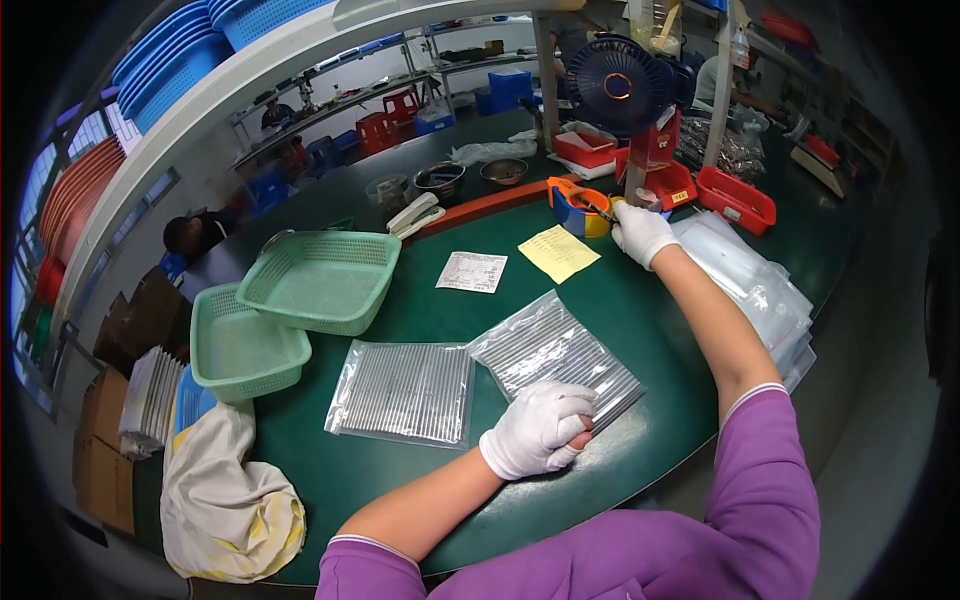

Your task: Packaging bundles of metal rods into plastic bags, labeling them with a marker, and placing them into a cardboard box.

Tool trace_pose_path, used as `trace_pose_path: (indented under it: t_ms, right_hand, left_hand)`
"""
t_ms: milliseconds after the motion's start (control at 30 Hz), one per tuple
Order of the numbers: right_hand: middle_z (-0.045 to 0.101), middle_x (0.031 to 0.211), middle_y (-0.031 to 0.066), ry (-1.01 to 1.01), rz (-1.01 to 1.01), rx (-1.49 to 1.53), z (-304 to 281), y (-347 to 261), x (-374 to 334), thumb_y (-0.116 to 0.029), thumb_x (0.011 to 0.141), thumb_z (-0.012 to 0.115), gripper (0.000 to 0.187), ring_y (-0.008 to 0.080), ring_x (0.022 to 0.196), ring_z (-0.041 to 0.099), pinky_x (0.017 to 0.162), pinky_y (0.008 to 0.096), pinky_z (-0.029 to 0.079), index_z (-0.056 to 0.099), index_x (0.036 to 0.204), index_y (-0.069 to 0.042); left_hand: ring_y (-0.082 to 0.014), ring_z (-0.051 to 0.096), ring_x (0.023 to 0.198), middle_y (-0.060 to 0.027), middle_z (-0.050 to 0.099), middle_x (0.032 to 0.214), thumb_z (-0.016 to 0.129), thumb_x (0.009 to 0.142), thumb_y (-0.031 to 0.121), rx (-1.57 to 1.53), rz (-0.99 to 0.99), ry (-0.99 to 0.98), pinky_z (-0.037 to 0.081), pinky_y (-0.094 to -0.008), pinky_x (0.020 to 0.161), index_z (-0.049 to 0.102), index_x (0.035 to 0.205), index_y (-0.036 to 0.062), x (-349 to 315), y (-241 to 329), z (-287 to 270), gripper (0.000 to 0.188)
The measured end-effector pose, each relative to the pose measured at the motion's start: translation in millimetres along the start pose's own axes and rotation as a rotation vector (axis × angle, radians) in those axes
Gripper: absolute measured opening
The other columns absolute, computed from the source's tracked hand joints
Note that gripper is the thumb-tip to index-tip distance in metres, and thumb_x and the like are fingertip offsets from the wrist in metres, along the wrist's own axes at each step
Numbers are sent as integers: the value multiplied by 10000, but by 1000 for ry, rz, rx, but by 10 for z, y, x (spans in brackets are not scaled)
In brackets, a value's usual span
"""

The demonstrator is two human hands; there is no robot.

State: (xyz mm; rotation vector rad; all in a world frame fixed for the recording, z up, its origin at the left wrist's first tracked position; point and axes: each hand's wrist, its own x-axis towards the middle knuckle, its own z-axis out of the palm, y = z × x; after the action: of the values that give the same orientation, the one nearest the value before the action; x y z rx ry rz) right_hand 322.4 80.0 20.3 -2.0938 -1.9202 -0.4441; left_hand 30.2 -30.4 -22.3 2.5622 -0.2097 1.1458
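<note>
Two clear plastic bags of thin, silvery rods lie on the green table. My left hand [540, 430], in a white glove with bare fingertips showing, is closed at the near edge of the right bag [560, 345]. The left bag [400, 393] lies flat beside it, and their corners meet. Out at the far right, my gloved right hand [642, 234] is closed beside an orange, blue and yellow holder [582, 208]. A slim dark thing sticks out from its fingers over the holder; its kind cannot be made out.
Two green baskets [320, 283] overlap at left, near a crumpled cloth [230, 500]. A yellow paper [558, 253] and a white slip [471, 272] lie beyond the bags. Clear plastic sheets [745, 290] are piled at right. Red trays [735, 200] and a fan [618, 85] stand behind.
</note>
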Motion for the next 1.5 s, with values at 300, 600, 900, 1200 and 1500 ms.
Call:
trace_pose_path:
  t_ms: [300,600,900,1200,1500]
  right_hand:
    - [571,846,92,-125,-483,672,-1465,-691,-1363,-34,700,676,159,252,760,601,681,310,492,621,850,-48]
    - [601,886,42,-96,-139,1211,-1354,-987,-1779,-12,700,742,383,85,791,589,716,236,477,560,1036,-33]
    - [576,944,65,-119,-134,1598,-768,-1361,-2033,-94,831,659,208,126,841,576,753,248,463,591,991,21]
    - [594,866,64,135,-65,1475,-918,-1146,-2050,-115,792,706,172,141,793,574,720,250,450,622,900,-10]
    - [579,689,53,879,377,904,-1164,-105,-2450,-385,943,466,355,104,643,565,594,229,466,524,920,-36]
  left_hand:
    - [-298,574,828,-138,560,1018,580,856,268,173,-406,438,466,-373,710,461,1213,36,-125,138,22,442]
    - [-290,593,661,-107,604,773,568,864,202,123,-263,171,468,-364,579,568,1016,46,-134,154,-39,219]
    - [-282,570,553,-94,576,677,612,843,234,167,-276,205,452,-340,512,568,931,54,-290,83,49,205]
    - [-259,603,593,-79,624,700,613,832,222,74,-316,216,473,-334,546,620,817,77,-156,159,-38,146]
    - [-263,560,526,-76,557,599,591,831,204,148,-300,85,436,-342,486,581,689,93,-187,299,-177,181]
